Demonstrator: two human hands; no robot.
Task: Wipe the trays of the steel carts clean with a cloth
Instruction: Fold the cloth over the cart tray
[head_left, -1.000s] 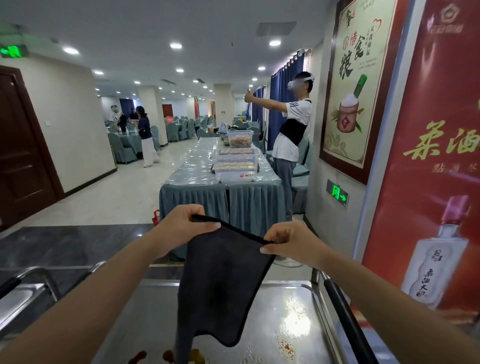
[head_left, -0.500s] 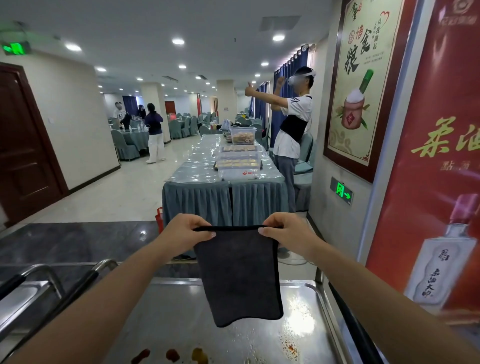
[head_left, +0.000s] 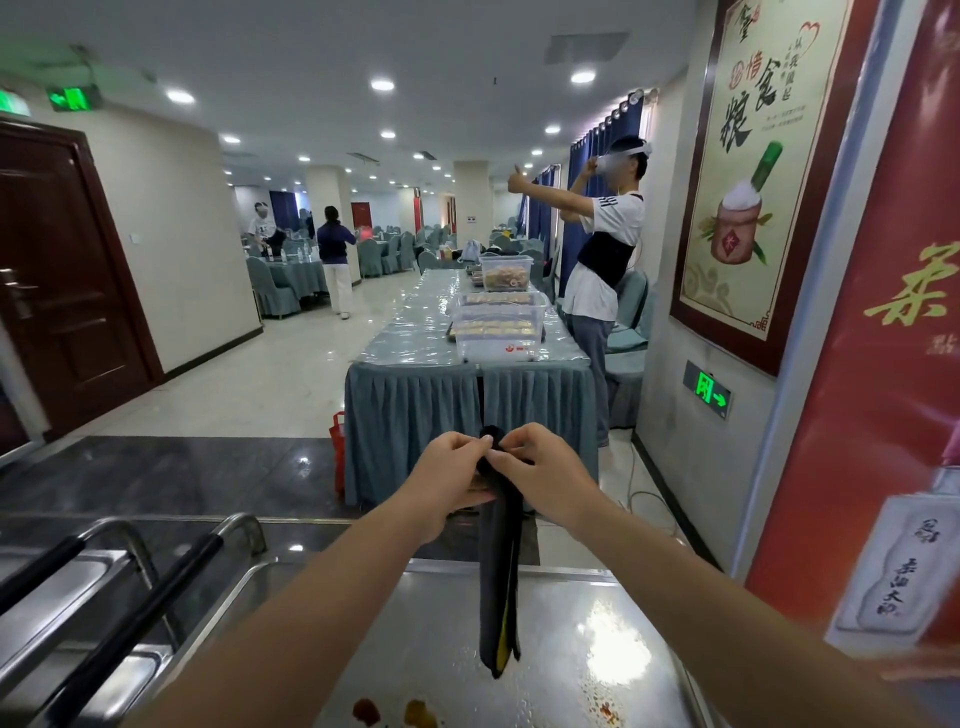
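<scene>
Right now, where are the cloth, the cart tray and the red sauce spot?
cloth (head_left: 500, 587): head view, middle of the hanging folded strip.
cart tray (head_left: 597, 670): head view, bare steel right of the cloth.
red sauce spot (head_left: 366, 711): head view, centre of the blob.

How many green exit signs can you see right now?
2: one exit sign hangs from the ceiling at upper left; another sits low on the right wall. Others may be hidden.

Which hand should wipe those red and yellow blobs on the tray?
Probably left. The stains lie at the tray's near left, under the left forearm. Both hands pinch the cloth together.
</scene>
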